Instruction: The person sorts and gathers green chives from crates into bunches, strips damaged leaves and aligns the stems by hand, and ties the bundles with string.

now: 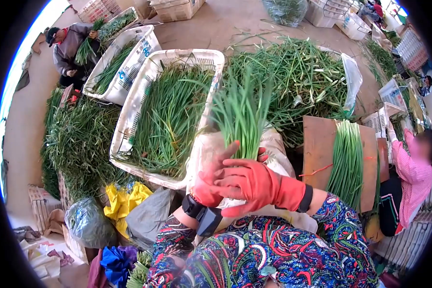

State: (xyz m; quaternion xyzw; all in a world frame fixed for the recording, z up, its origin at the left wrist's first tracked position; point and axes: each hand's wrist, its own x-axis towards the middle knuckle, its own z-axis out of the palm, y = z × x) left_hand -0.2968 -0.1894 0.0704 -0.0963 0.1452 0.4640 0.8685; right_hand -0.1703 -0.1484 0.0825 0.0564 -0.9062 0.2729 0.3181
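Note:
A small bunch of green stalks [245, 122] stands upright in front of my body, its leafy tops blurred. My left hand [209, 180], in a red glove with a dark device at the wrist, is wrapped around the lower part of the bunch. My right hand [259, 185], also red-gloved, lies across the base of the bunch and over my left hand, its fingers together; what its fingers hold is hidden. Below the hands is a pale covered surface [283, 161]. To the right, a neat bundle of stalks [346, 161] rests on a brown board [317, 139] beside a red tie [316, 171].
A white crate [216, 62] of loose greens stands left of the hands, with another crate [146, 41] behind. A large heap of greens [293, 81] lies ahead. One person [72, 48] sits at far left, another [410, 177] at right. Yellow plastic [125, 204] lies lower left.

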